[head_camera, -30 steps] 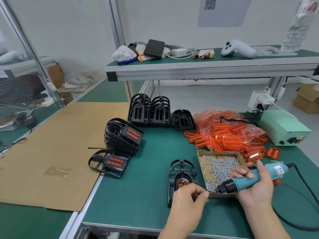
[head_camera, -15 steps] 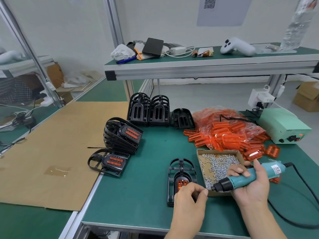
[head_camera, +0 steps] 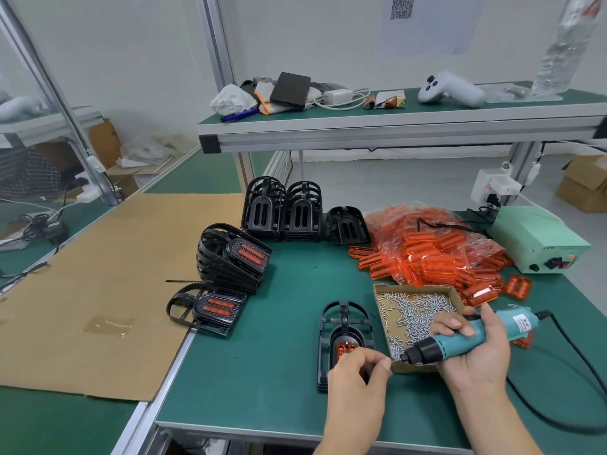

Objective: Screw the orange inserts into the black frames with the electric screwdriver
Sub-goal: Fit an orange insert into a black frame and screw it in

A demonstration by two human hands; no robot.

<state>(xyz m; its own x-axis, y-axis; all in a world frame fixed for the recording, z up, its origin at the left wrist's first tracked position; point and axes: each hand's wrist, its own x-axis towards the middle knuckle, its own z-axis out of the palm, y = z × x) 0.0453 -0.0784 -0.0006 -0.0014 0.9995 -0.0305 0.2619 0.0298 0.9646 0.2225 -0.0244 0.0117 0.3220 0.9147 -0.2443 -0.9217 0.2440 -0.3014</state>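
Observation:
A black frame [head_camera: 345, 318] lies on the green mat in front of me, with an orange insert [head_camera: 345, 349] seated in it. My left hand [head_camera: 358, 385] hovers over the frame's near end, thumb and forefinger pinched together at the screwdriver's tip; a screw between them is too small to make out. My right hand [head_camera: 476, 349] grips the teal electric screwdriver [head_camera: 460, 338], its tip pointing left toward my left fingers. Behind the tool sits a cardboard box of screws [head_camera: 414, 310]. Loose orange inserts [head_camera: 433, 257] pile on a plastic bag further back.
Finished frames with inserts are stacked at the left [head_camera: 230, 257], one lying flat [head_camera: 210, 307]. Empty black frames [head_camera: 282, 211] stand at the back. A green power supply [head_camera: 538, 241] sits at the right, its cable [head_camera: 574, 372] looping near my right arm. Cardboard sheet [head_camera: 98, 277] covers the left bench.
The screwdriver has shifted slightly left and down, bringing its tip to my left fingertips. My left hand stayed over the frame, still pinched.

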